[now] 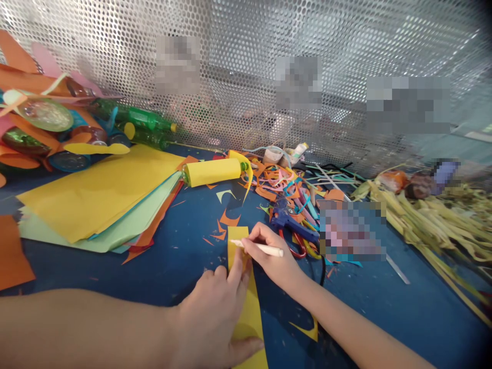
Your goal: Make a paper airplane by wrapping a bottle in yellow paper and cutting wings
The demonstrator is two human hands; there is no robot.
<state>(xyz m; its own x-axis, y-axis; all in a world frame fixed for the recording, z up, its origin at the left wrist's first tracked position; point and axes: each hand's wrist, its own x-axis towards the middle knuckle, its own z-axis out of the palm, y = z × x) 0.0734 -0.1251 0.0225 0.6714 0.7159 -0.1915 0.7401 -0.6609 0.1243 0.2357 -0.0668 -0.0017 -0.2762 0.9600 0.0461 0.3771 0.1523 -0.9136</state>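
A long strip of yellow paper lies on the blue table, running away from me. My left hand presses down on it, fingers stretched forward and thumb out to the side. Pinched in my right hand is a white pen, its tip at the far end of the strip. Beyond the strip, a green bottle wrapped in yellow paper lies on its side, with a curved yellow piece at its neck. A blue glue gun and red-handled scissors lie right of my right hand.
Stacked coloured paper sheets lie at left, with bottle-and-paper models behind. Paper scraps are heaped at centre back. Dried husks cover the right side. A perforated metal screen stands along the back.
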